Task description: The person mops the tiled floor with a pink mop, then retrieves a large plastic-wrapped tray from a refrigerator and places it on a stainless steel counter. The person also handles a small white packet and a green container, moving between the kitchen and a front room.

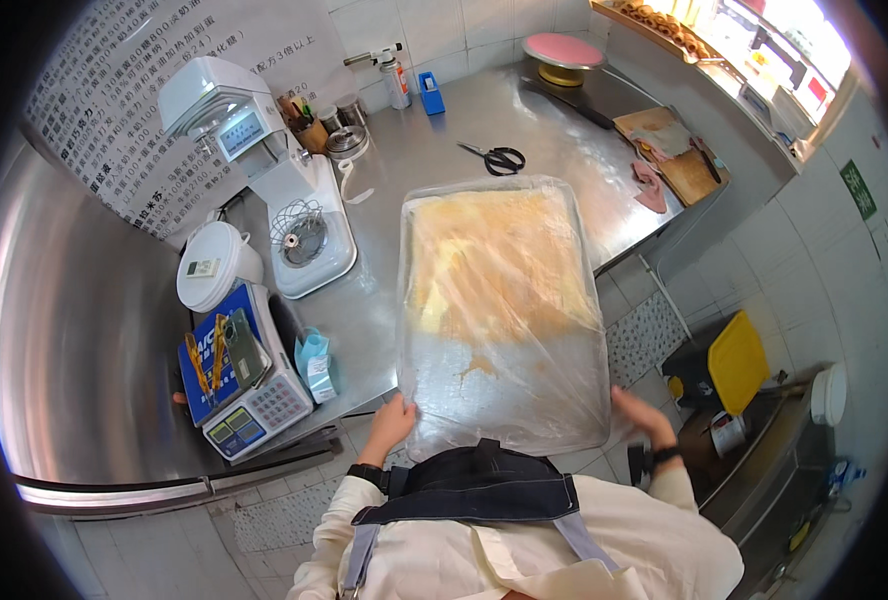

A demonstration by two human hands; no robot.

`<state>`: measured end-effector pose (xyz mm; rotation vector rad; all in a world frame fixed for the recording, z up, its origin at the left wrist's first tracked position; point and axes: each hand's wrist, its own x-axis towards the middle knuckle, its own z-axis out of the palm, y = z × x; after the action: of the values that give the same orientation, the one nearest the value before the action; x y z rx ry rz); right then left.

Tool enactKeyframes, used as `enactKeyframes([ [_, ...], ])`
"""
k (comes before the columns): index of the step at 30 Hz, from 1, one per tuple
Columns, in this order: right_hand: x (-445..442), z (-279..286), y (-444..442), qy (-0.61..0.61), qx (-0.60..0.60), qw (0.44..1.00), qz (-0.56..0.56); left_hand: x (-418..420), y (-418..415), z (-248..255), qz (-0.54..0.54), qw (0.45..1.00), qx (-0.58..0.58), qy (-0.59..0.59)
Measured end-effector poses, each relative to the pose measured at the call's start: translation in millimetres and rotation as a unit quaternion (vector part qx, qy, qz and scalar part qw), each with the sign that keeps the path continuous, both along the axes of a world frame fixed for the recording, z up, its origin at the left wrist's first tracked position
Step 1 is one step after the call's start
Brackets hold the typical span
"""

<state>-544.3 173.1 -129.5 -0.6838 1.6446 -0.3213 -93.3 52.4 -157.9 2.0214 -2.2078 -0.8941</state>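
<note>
A rectangular metal baking tray (451,420) lies before me, its far part on the steel worktable and its near end jutting past the table's front edge. Clear plastic film (556,375) is stretched over it. Under the film, a pale yellow-brown sheet of what looks like sponge cake (496,262) fills the far part; bare metal with brown residue shows nearer me. My left hand (391,429) grips the tray's near left side, fingers partly hidden. At the near right side is my right hand (639,414), blurred, fingertips at the rim; whether it grips is unclear.
Left stand a white stand mixer (253,142), a wire whisk (294,229), a lidded white bucket (215,266) and a digital scale (264,420) carrying a phone (241,349). Beyond the tray lie black-handled scissors (500,159). A cutting board (684,180) and pink cake turntable (564,51) sit farther right.
</note>
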Motion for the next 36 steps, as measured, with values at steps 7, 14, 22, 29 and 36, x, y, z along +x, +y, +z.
enactKeyframes([
  [7,4,-41,13,-0.15,-0.039,0.978,-0.136,-69,-23,-8,0.016,0.999,0.031,0.031],
  [14,-11,-39,-46,0.133,-0.416,0.851,-0.291,-128,-55,-16,0.002,0.991,0.059,0.121],
  [22,-19,-36,-40,-0.038,-0.227,0.885,-0.406,-195,-161,2,0.004,0.994,-0.052,0.093],
  [29,-37,-42,-161,-0.302,-0.252,0.841,-0.37,-233,-199,11,0.072,0.957,0.128,0.249],
  [36,-69,-47,-208,-0.337,-0.281,0.825,-0.356,-111,-98,48,0.098,0.884,0.15,0.431],
])
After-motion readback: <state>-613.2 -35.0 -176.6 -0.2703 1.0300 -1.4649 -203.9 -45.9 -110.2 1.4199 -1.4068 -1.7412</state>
